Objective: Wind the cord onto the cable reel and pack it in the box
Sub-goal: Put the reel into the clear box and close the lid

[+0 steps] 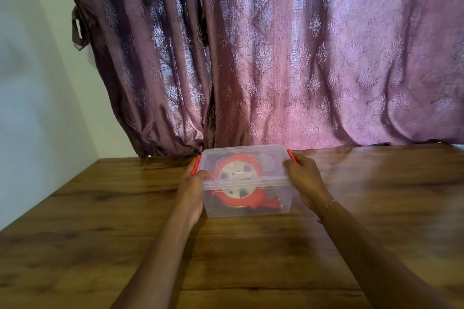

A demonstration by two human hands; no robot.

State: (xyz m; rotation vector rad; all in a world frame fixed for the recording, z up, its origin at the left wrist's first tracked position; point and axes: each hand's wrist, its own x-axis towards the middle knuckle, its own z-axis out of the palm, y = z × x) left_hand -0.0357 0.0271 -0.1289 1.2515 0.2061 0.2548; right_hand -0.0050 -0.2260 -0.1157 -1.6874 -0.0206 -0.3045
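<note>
A clear plastic box (281,202) with a clear lid (266,155) stands on the wooden table near its far edge. Inside it lies the red cable reel (247,199) with a white round face; I cannot make out the cord. Red clip latches sit on both ends of the lid, the left latch (196,163) and the right latch (291,153). My left hand (192,190) grips the box's left side, thumb on the lid by the latch. My right hand (305,178) grips the right side, fingers over the right latch.
The wooden table (125,221) spreads out on all sides of the box. A purple patterned curtain (301,57) hangs right behind the table's far edge. A pale wall (37,83) stands on the left.
</note>
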